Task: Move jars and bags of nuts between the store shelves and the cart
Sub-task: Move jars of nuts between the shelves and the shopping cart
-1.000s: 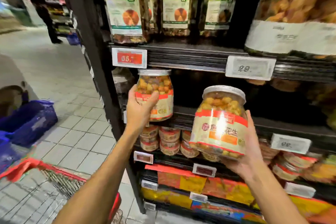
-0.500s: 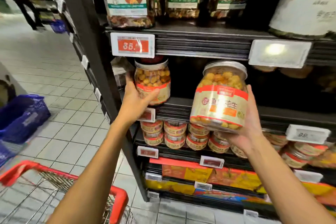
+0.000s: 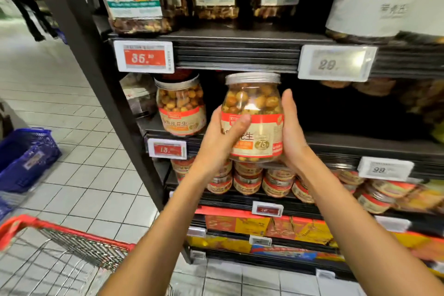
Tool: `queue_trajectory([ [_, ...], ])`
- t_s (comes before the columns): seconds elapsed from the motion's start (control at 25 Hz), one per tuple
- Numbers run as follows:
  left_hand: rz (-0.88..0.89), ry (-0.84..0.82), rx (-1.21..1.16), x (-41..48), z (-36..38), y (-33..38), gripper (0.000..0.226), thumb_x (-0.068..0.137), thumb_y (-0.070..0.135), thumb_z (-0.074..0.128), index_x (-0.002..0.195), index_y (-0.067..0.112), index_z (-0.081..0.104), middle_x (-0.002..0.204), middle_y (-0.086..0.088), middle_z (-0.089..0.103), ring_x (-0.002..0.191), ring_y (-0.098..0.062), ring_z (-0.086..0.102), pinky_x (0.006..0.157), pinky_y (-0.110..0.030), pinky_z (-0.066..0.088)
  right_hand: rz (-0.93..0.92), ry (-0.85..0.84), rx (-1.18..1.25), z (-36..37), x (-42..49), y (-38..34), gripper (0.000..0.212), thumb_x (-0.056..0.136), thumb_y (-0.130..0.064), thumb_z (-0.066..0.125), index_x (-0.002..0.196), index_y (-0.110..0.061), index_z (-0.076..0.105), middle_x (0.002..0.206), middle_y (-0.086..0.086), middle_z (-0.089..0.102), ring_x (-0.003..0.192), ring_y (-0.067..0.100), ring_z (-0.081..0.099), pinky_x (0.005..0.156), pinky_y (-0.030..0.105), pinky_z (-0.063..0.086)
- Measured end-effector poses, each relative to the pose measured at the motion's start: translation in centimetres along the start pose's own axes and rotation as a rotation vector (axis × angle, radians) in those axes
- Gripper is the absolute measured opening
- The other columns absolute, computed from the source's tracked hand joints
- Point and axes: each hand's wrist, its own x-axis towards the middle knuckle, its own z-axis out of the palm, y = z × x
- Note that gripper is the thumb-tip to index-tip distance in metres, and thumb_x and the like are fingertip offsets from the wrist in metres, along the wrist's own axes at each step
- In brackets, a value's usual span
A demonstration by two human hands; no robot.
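Jar point(image 3: 252, 118) upright, lid point(image 3: 252, 78) upward

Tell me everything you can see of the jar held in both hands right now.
The clear plastic jar of coated nuts has a bulging body, a ribbed silver screw lid, closed, and a red, cream and orange label. It is upright, held in the air in front of the dark middle shelf, level with the matching jar standing on the shelf to its left. The left hand wraps its left side, thumb across the label; the right hand cups its right side.
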Motion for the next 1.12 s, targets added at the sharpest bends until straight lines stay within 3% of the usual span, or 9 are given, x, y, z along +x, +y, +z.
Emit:
queue_trajectory([
  [0.12,0.041,0.135,0.074,2.3,0.7,0.0,0.039,0.076,0.036,0.07,0.104,0.016,0.05,0.098,0.006,0.065,0.086,0.003,0.066,0.073,-0.012,0.05,-0.062,0.097,-0.294,-0.6,1.9,-0.4,0.061,0.09,-0.063,0.023,0.08,-0.032,0.075,0.102,0.004,0.072,0.091,0.01,0.067,0.086,0.023,0.049],
  [0.24,0.083,0.229,0.241,3.5,1.8,-1.0,0.067,0.07,0.037,0.073,0.119,0.004,0.041,0.119,-0.01,0.059,0.11,-0.017,0.059,0.095,-0.031,0.048,-0.02,0.268,-0.593,-1.6,4.1,-0.3,0.064,0.095,-0.059,0.019,0.116,-0.019,0.065,0.124,0.015,0.061,0.116,0.022,0.057,0.088,0.02,0.034],
  [0.32,0.054,0.203,0.321,4.1,1.8,-1.6,0.079,0.076,0.029,0.076,0.133,-0.002,0.032,0.134,-0.016,0.049,0.125,-0.023,0.049,0.106,-0.038,0.039,0.008,0.281,-0.686,-2.5,4.6,0.1,0.065,0.096,-0.056,0.022,0.123,-0.009,0.058,0.128,0.017,0.058,0.121,0.027,0.051,0.091,0.02,0.031],
  [0.4,0.062,0.175,0.425,4.2,0.9,-2.2,0.088,0.082,0.027,0.071,0.145,-0.001,0.016,0.148,-0.014,0.032,0.138,-0.02,0.031,0.115,-0.024,0.023,-0.029,0.235,-0.594,-3.4,4.1,1.2,0.061,0.098,-0.051,0.025,0.123,-0.005,0.057,0.128,0.016,0.058,0.121,0.026,0.052,0.103,0.031,0.036],
  [0.48,0.124,0.236,0.534,2.4,0.2,-3.0,0.086,0.086,0.037,0.064,0.149,0.006,0.014,0.15,-0.002,0.024,0.137,-0.004,0.018,0.107,-0.002,0.009,-0.066,0.237,-0.391,-3.9,3.3,2.4,0.054,0.101,-0.043,0.025,0.132,-0.007,0.05,0.135,0.012,0.053,0.122,0.019,0.051,0.105,0.035,0.039],
  [0.6,0.1,0.245,0.454,-1.3,0.5,-3.9,0.063,0.091,0.039,0.054,0.145,0.015,0.033,0.152,0.001,0.032,0.135,0.003,0.025,0.114,-0.015,0.019,-0.066,0.175,-0.233,-3.8,2.8,2.2,0.052,0.102,-0.04,0.021,0.14,-0.01,0.039,0.137,-0.001,0.05,0.116,0.007,0.048,0.09,0.017,0.041],
  [0.68,0.066,0.2,0.395,-2.1,0.9,-4.2,0.054,0.095,0.029,0.053,0.144,0.016,0.035,0.152,0.001,0.033,0.139,-0.002,0.027,0.117,-0.028,0.024,-0.045,0.154,-0.217,-2.8,3.0,1.8,0.054,0.1,-0.045,0.023,0.138,-0.011,0.043,0.118,-0.013,0.057,0.11,0.005,0.05,0.083,0.016,0.042],
  [0.96,0.098,0.246,0.489,-3.3,-1.9,-3.8,0.056,0.095,0.024,0.054,0.146,0.02,0.031,0.155,0.003,0.027,0.139,0.002,0.021,0.11,-0.006,0.017,-0.056,0.083,-0.197,1.2,3.5,2.9,0.044,0.099,-0.047,0.024,0.127,-0.026,0.05,0.119,-0.011,0.052,0.122,0.012,0.048,0.094,0.025,0.039],
  [1.12,0.087,0.303,0.497,-3.1,-3.3,-3.6,0.059,0.094,0.021,0.055,0.146,0.016,0.029,0.156,-0.001,0.024,0.139,-0.001,0.019,0.105,0.001,0.013,-0.043,0.031,-0.168,2.9,3.9,3.7,0.054,0.1,-0.046,0.023,0.14,-0.014,0.039,0.143,0.004,0.045,0.132,0.017,0.042,0.103,0.028,0.037],
])
